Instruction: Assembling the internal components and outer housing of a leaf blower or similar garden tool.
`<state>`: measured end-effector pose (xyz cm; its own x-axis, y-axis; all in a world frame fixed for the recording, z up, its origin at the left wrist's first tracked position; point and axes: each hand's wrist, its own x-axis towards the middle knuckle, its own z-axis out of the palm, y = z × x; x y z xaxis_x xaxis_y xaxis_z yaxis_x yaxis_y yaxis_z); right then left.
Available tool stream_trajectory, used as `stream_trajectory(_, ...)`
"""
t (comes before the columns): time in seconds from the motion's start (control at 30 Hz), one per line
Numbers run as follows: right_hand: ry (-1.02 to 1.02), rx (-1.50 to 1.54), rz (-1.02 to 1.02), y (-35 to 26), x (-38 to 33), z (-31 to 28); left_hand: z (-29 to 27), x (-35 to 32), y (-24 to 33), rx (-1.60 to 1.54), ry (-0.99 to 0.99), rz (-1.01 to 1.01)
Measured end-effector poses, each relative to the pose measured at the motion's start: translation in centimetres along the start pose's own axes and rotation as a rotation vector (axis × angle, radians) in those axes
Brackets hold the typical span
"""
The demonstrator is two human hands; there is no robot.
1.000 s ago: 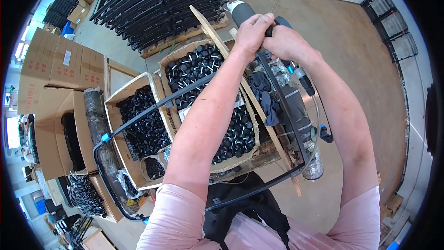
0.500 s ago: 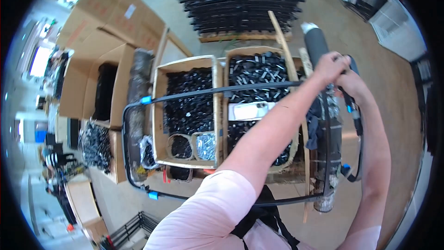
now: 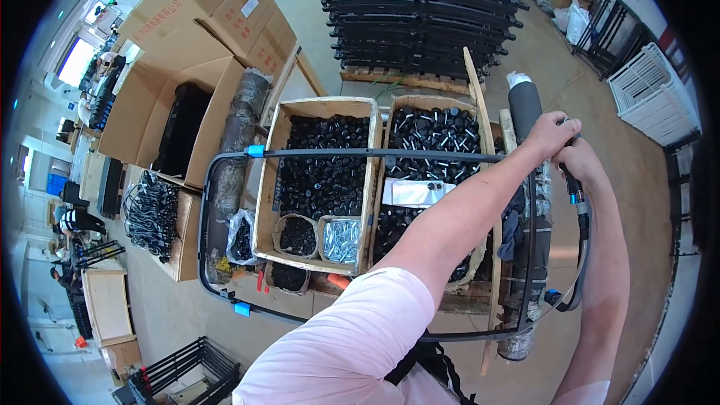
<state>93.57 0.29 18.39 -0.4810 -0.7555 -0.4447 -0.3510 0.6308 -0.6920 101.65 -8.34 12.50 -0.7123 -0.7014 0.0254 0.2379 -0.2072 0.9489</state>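
Observation:
A large black tubular frame (image 3: 322, 153) with rounded corners and bits of blue tape lies across the boxes in front of me. At its far right part my two hands meet. My left hand (image 3: 553, 135) is closed there, knuckles up, and its fingers hide what they pinch. Just below it, my right hand (image 3: 581, 163) wraps round a slim black hand tool (image 3: 573, 182). A metal fitting and a thin hose (image 3: 579, 270) run down from the tool. The tool's tip is hidden behind the hands.
Under the frame stand a carton of black caps (image 3: 322, 157) and a carton of black screw-in feet (image 3: 435, 131), with a white phone (image 3: 415, 193) on top. A wrapped roll (image 3: 525, 101) and wooden strip (image 3: 478, 94) flank them. Stacked black frames (image 3: 416, 19) stand behind.
My view has shifted, so the cartons and frame sit lower and further right in the picture. Both hands stay together at the frame's right part; the tool's metal fitting and hose show more plainly.

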Motion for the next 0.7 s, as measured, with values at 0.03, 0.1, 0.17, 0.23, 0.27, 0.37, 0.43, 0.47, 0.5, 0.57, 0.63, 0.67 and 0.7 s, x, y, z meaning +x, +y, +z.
stream_trajectory(0.03,0.064,-0.062,-0.143,-1.0,-0.4,0.6,-0.9,-0.1,0.7,0.007,0.003,0.010)
stream_trajectory(0.1,0.153,-0.141,-0.249,-2.7,-2.7,1.0,-1.5,-1.6,2.6,0.013,0.000,0.117)
stream_trajectory(0.17,0.039,-0.235,-0.126,-6.6,-5.1,3.5,-4.9,-3.9,4.4,-0.020,-0.016,0.092)
stream_trajectory(0.23,-0.004,-0.359,-0.063,-11.4,-7.7,8.0,-10.4,-6.7,5.5,-0.011,-0.018,0.082)
stream_trajectory(0.27,-0.053,-0.387,-0.064,-11.2,-7.3,8.8,-11.3,-8.0,6.2,0.021,-0.004,0.041)
stream_trajectory(0.37,-0.130,-0.413,-0.170,-15.6,-8.1,15.8,-19.4,-11.2,7.1,-0.069,0.102,0.017)
stream_trajectory(0.43,-0.132,-0.432,-0.156,-16.5,-6.5,19.6,-23.2,-13.2,8.9,-0.077,0.145,0.010)
stream_trajectory(0.47,-0.137,-0.416,-0.180,-18.3,-7.3,21.7,-25.7,-13.9,9.5,-0.025,0.191,0.020)
stream_trajectory(0.5,-0.136,-0.453,-0.178,-19.8,-7.8,23.0,-27.0,-14.6,10.3,-0.031,0.201,0.003)
stream_trajectory(0.57,-0.129,-0.501,-0.178,-21.4,-8.1,24.5,-29.1,-15.2,11.3,-0.043,0.210,-0.016)
stream_trajectory(0.63,-0.117,-0.473,-0.167,-21.5,-7.0,26.4,-30.6,-15.6,10.8,-0.061,0.200,0.006)
stream_trajectory(0.67,-0.120,-0.475,-0.176,-21.9,-6.9,27.4,-31.7,-15.9,10.5,-0.063,0.200,0.016)
stream_trajectory(0.7,-0.127,-0.486,-0.152,-22.2,-7.2,27.9,-32.3,-16.1,10.1,-0.068,0.183,0.005)
